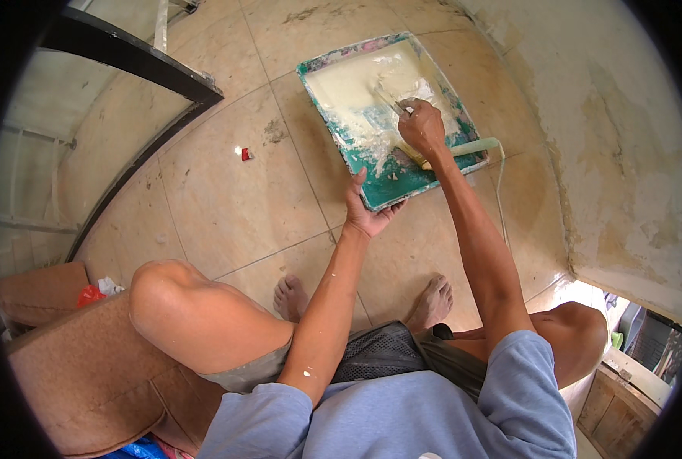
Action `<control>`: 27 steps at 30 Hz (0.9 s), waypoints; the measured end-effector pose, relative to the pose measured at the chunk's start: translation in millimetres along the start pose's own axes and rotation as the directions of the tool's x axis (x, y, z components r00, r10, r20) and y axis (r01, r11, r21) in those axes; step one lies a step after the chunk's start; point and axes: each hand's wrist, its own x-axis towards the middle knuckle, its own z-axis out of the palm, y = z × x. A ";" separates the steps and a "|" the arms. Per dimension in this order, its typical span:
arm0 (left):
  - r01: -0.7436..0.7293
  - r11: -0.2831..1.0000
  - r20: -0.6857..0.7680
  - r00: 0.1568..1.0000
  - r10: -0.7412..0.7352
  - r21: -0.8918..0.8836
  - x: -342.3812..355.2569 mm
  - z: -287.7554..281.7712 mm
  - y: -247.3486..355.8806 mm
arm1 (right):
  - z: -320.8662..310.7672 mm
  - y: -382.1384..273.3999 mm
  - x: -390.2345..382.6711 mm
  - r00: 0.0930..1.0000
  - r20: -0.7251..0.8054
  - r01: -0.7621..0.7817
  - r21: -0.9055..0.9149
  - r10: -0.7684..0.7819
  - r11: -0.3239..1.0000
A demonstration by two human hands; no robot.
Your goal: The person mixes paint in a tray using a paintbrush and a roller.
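Floor (211,203): stained tiles were overlaid by a paint tray (391,190).
Wall (624,153): blotches were seen.
Left grip (367,214): was clamped on the tray.
Right grip (421,126): was clamped on a tool (388,99).

Downward head view (wide fisheye)

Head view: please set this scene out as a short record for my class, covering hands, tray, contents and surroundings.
Left hand: grips the near-left corner of the tray
Right hand: holds a tool, its far end in the paint
Tray: green, smeared, rectangular
Paint: cream, mostly toward the far end
Pale handle: lies across the tray's right side
Floor: beige tiles
Scrap: red, left of the tray
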 end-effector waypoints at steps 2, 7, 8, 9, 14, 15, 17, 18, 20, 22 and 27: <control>-0.005 1.000 0.000 1.000 0.005 0.004 -0.1 -0.5 0.6 | -0.5 -4.9 -1.9 1.000 0.015 -0.022 0.002 0.022 1.000; 0.015 1.000 0.019 1.000 -0.015 -0.003 2.7 1.0 0.0 | 10.6 -7.3 -7.9 0.999 0.052 0.010 0.045 -0.012 0.999; 0.011 1.000 0.016 1.000 -0.011 -0.006 0.7 0.4 1.0 | 8.8 -11.6 -10.3 0.998 0.063 -0.011 0.057 0.007 0.998; 0.000 1.000 0.002 1.000 0.000 -0.008 -1.2 0.0 1.8 | 8.0 -16.1 -13.3 0.998 0.064 -0.013 0.047 0.010 0.999; -0.017 1.000 -0.013 1.000 0.017 -0.004 -1.3 4.7 -0.1 | 18.9 -13.3 -12.0 0.997 0.024 0.068 0.053 -0.070 0.996; -0.007 1.000 0.004 1.000 0.007 -0.002 -1.2 1.8 0.8 | 18.3 -10.4 -9.4 0.997 0.028 0.065 0.058 -0.067 0.996; 0.014 1.000 0.039 0.999 -0.014 0.004 -0.5 -2.1 3.3 | 13.4 -3.8 -4.8 0.997 0.036 0.060 0.067 -0.062 0.996; 0.015 1.000 0.030 0.999 -0.015 0.000 -0.7 -2.2 3.5 | 15.7 -3.8 -6.2 0.998 0.042 0.050 0.078 -0.053 0.996; 0.023 1.000 0.014 1.000 -0.023 -0.008 -1.1 0.3 2.4 | 22.3 -1.3 -10.9 0.998 0.047 0.028 0.096 -0.033 0.995; 0.011 1.000 0.018 1.000 -0.011 0.002 0.7 6.3 0.1 | 26.7 4.9 -7.5 0.998 0.003 0.056 0.112 -0.056 0.992; 0.013 1.000 -0.002 1.000 -0.013 -0.015 -1.9 1.1 3.4 | 20.7 -5.2 -10.1 1.000 0.015 0.006 0.096 -0.008 0.995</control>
